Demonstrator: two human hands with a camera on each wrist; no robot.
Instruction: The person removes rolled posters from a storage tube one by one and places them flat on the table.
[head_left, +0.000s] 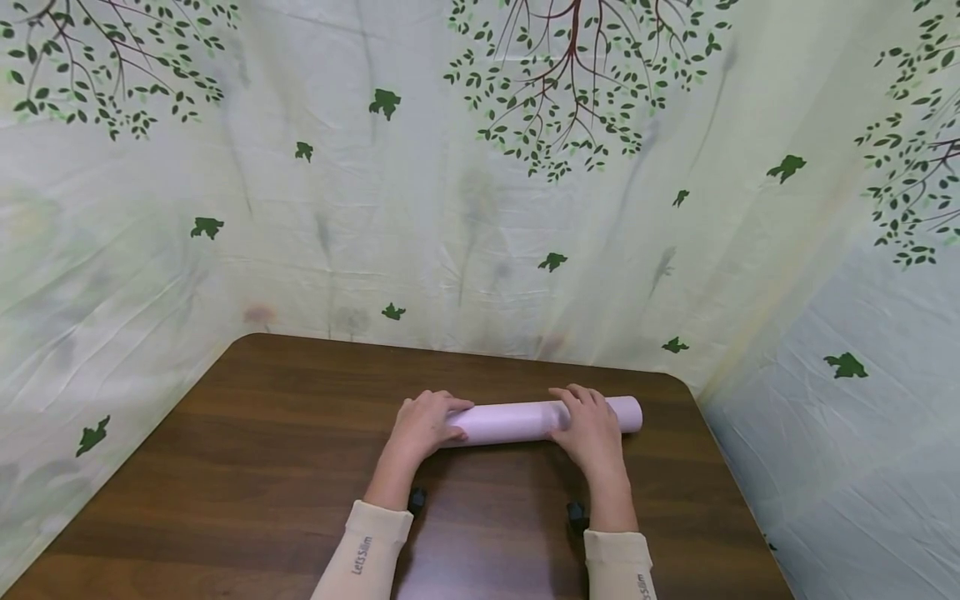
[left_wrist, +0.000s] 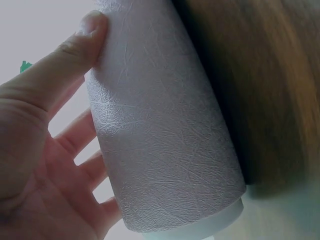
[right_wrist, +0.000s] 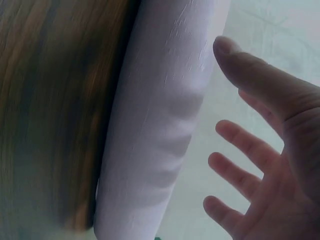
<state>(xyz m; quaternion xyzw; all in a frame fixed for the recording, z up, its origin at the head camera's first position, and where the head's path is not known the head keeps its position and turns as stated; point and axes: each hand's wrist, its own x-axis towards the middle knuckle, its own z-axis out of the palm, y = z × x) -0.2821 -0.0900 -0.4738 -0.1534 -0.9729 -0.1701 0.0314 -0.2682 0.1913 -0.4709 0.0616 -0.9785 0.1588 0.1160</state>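
Note:
A pale lilac roll (head_left: pixel 510 422) of thin sheet with a finely creased texture lies left to right on the brown table. My left hand (head_left: pixel 426 425) holds its left end. In the left wrist view, the thumb of that hand (left_wrist: pixel 42 150) lies along the edge of the roll (left_wrist: pixel 165 125), and the fingertips pass out of sight behind it. Over the right part of the roll is my right hand (head_left: pixel 590 433). The right wrist view has this hand (right_wrist: pixel 270 155) with spread fingers, a small gap from the roll (right_wrist: pixel 150 120).
The wooden table (head_left: pixel 262 467) has rounded far corners. Behind it and at both sides hangs a pale curtain (head_left: pixel 465 250) printed with leaves and branches. A small black device (head_left: pixel 577 517) sits at the right wrist, another (head_left: pixel 417 500) at the left.

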